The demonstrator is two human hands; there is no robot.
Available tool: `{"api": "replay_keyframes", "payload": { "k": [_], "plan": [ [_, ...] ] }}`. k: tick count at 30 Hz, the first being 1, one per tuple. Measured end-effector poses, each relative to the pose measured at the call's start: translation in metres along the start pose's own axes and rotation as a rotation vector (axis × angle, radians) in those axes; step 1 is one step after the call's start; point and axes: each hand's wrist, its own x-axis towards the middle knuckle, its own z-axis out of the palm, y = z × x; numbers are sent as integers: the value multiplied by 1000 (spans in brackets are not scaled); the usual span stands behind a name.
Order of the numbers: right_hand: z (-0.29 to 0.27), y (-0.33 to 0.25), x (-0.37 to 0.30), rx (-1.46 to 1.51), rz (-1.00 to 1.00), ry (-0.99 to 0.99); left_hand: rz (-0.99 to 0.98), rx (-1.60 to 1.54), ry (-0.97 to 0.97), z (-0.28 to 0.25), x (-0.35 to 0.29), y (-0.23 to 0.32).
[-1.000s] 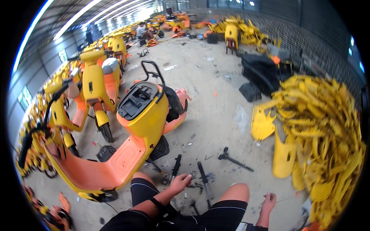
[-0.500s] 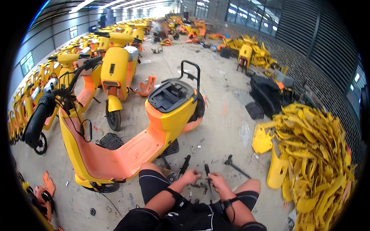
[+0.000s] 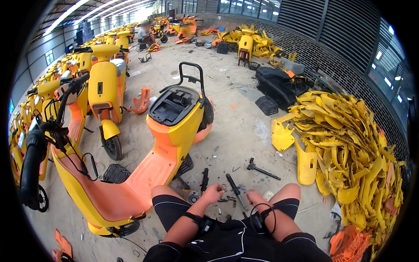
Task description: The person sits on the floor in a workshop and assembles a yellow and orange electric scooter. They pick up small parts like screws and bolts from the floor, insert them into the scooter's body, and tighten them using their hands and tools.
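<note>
Notably, head view: the work area was the floor between and ahead of two bare knees.
Left hand: its fingers were loosely curled; whether they pinched anything small could not be told.
Right hand: its fingers were bent downward; whether they held anything could not be told.
Left tube: it lay on the floor just beyond the left hand. Being apparently round, it could have rolled if knocked.
Middle tube: it lay aslant on the floor between the hands. Lifting by one end could have made it swing or slip, uneven weight being the probable cause.
Small parts: these lay close beside the middle tube. Dragging a tube through them could have scattered or lost some.
T-shaped stem: it lay farther out, beyond a pale shoe. A careless step could have caused a trip.
Wrist cord: it looped out at the right forearm and could have snagged on a projecting end.
Scooter: it stood close to the left knee. Its support was only partly visible; a sideways push could have tipped it.
</note>
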Motion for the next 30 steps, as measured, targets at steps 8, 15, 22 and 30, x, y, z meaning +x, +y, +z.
{"api": "replay_keyframes", "payload": {
  "k": [8,15,22,30],
  "plan": [
    [-28,-523,-106,11,-621,109,-136,209,189,-65,-61,-75],
    [-48,-621,-124,411,-653,17,-141,307,244,-72,-78,-96],
    [57,-336,-102,62,-376,-221,-106,301,171,-61,-76,-94],
    [155,-69,-89,397,397,-317,-116,354,73,-45,-83,-90]
  ]
}}
